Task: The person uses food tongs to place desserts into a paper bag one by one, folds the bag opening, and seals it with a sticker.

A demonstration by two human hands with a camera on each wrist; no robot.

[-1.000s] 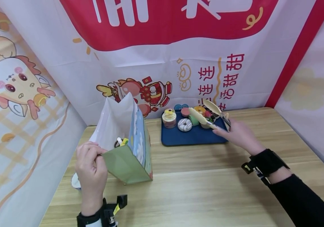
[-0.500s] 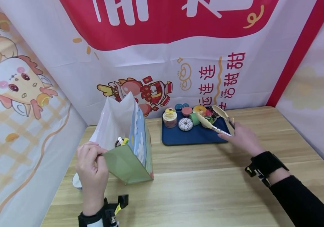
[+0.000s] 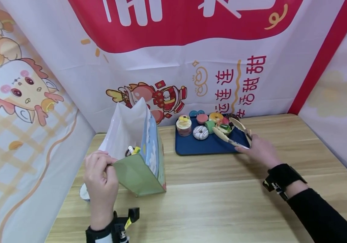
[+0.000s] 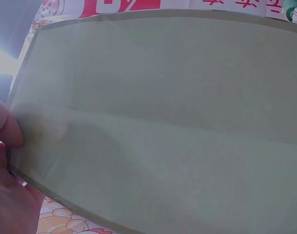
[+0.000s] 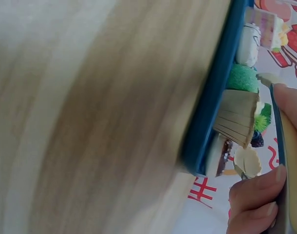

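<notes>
left grip [image 3: 101, 175] pinches bag [image 3: 138, 177], presumably so it gapes; right grip [image 3: 261, 151] clamped on tongs [image 3: 221, 135], spread around fruit cup [image 5: 235, 117].

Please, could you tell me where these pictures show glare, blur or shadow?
Left wrist view: bright glare at the upper left edge, paper bag dim and greyish; right wrist view: tabletop soft and blurry, tray edge clearer; head view: mostly clear, soft shadow near the right hand.

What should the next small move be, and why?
The right hand should probably squeeze the tongs: they stand spread, apparently on either side of the fruit-topped tart on the blue tray, and the left hand pinches the open bag.
</notes>
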